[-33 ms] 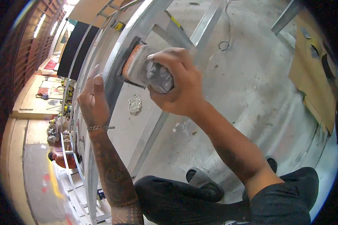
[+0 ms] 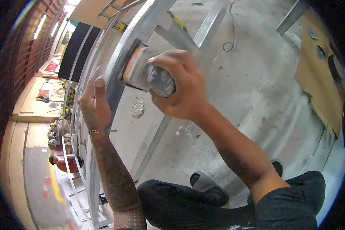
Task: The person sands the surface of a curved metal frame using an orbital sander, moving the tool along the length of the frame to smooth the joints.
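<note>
My right hand (image 2: pixel 184 82) is wrapped round the rounded grey top of a dusty palm sander (image 2: pixel 136 69) with an orange band. The sander's dark flat pad lies against the inner face of a grey metal frame (image 2: pixel 120 50), which curves from the top down the left side. Lower along that same rail, my left hand (image 2: pixel 95 101) grips it, thumb pointing up along the near face. Part of its fingers is hidden behind the rail. A chain bracelet circles the left wrist.
Crossbars (image 2: pixel 151 136) of the frame reach across the dusty floor (image 2: pixel 257 99). A crumpled pale lump (image 2: pixel 137 107) lies between them. A thin cable (image 2: pixel 232 34) loops at the top, and cardboard (image 2: pixel 322 76) lies at right. A person (image 2: pixel 67 163) is beyond the frame at left.
The sander and my right hand have shifted slightly left and down along the rail. My left hand has barely moved.
</note>
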The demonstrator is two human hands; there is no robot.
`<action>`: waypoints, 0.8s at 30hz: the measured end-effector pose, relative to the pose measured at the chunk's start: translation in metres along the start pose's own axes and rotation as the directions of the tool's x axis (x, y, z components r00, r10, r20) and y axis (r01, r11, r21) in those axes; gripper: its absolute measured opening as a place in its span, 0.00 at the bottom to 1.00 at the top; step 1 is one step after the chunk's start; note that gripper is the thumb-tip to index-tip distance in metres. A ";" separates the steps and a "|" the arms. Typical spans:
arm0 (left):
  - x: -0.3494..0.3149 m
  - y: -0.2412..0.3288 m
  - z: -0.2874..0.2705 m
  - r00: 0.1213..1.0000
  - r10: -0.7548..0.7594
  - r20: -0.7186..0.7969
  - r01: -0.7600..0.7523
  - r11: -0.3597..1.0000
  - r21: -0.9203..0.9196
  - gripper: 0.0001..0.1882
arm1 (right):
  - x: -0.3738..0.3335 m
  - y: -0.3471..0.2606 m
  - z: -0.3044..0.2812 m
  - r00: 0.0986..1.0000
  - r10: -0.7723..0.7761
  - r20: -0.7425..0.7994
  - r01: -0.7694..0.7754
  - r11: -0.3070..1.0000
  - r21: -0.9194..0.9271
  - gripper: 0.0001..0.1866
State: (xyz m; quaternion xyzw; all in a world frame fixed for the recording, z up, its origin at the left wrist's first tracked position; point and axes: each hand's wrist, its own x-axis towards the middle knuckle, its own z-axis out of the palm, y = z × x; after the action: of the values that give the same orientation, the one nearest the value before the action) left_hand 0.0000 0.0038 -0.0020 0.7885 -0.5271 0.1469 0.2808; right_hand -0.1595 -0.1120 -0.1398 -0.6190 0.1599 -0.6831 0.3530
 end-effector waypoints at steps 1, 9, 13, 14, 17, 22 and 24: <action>-0.001 0.000 0.000 1.000 0.001 0.003 -0.001 1.000 0.000 0.37 | 0.000 -0.001 0.000 1.000 0.002 -0.001 -0.002 1.000 -0.002 0.35; 0.000 -0.002 0.002 1.000 0.017 -0.016 -0.017 1.000 -0.002 0.38 | 0.011 0.007 -0.002 0.999 -0.013 -0.044 0.013 1.000 0.000 0.38; -0.002 0.005 0.000 0.999 0.023 0.041 -0.027 0.997 0.078 0.37 | 0.012 0.009 -0.007 1.000 0.012 -0.009 -0.012 0.999 -0.038 0.38; -0.002 0.006 -0.001 0.999 0.023 0.037 -0.027 0.994 0.109 0.37 | 0.009 0.009 -0.005 1.000 0.005 0.003 -0.005 1.000 -0.027 0.37; -0.001 0.006 -0.001 1.000 0.001 0.021 -0.003 0.995 0.103 0.39 | 0.008 0.011 -0.005 1.000 0.000 0.020 0.000 1.000 -0.027 0.37; -0.001 -0.001 0.000 0.999 0.038 -0.009 -0.037 0.997 0.061 0.40 | 0.016 0.017 -0.010 0.999 0.029 0.019 -0.028 0.999 -0.034 0.34; -0.002 0.002 0.003 1.000 0.028 -0.009 -0.027 0.997 0.074 0.40 | 0.020 0.023 -0.012 1.000 0.011 -0.012 -0.012 1.000 -0.006 0.36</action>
State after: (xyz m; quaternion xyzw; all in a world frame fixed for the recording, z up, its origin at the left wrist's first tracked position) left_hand -0.0023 0.0030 -0.0045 0.7902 -0.5308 0.1741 0.2523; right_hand -0.1646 -0.1443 -0.1424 -0.6151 0.1676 -0.6842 0.3541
